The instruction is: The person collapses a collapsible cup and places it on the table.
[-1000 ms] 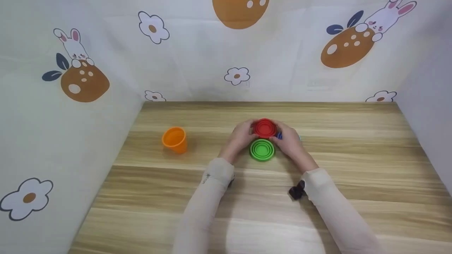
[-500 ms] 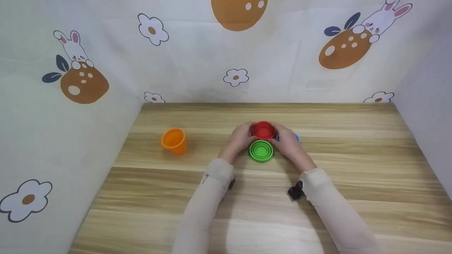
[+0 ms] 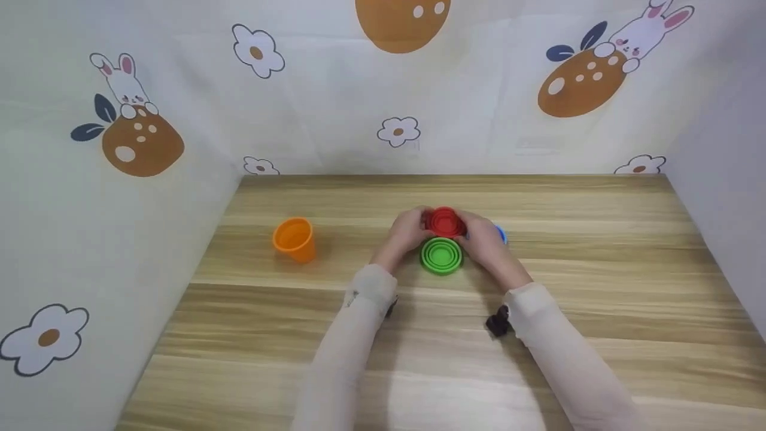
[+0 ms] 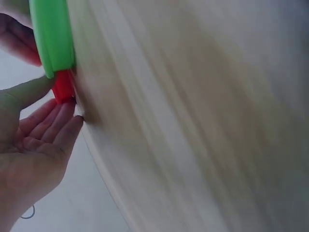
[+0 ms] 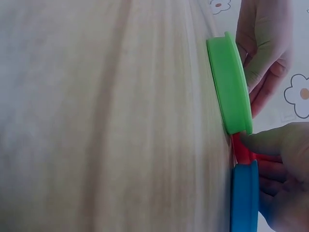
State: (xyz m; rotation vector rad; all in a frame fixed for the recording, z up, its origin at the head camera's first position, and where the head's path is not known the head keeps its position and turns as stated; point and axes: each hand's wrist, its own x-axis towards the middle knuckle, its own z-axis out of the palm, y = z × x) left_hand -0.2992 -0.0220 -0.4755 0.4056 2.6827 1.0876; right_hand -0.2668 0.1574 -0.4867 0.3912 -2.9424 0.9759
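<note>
In the head view a red collapsible cup, folded flat into rings, lies between the two hands. My left hand grips its left side, and my right hand grips its right side. Directly in front of it, on the near side, sits a folded green collapsible cup; the two rims meet or overlap in this view. A folded blue cup is mostly covered by the right hand. From the right wrist, the blue cup and green cup rest flat on the table, with red showing between them.
An orange cup, extended to full height, stands apart on the left of the wooden table. Patterned cloth walls rise at the back and sides. A small black device sits at the right wrist.
Both hands have drawn the red cup slightly nearer, closing the gap to the green cup. The blue cup's far edge shows more than one second ago. The orange cup stays put.
</note>
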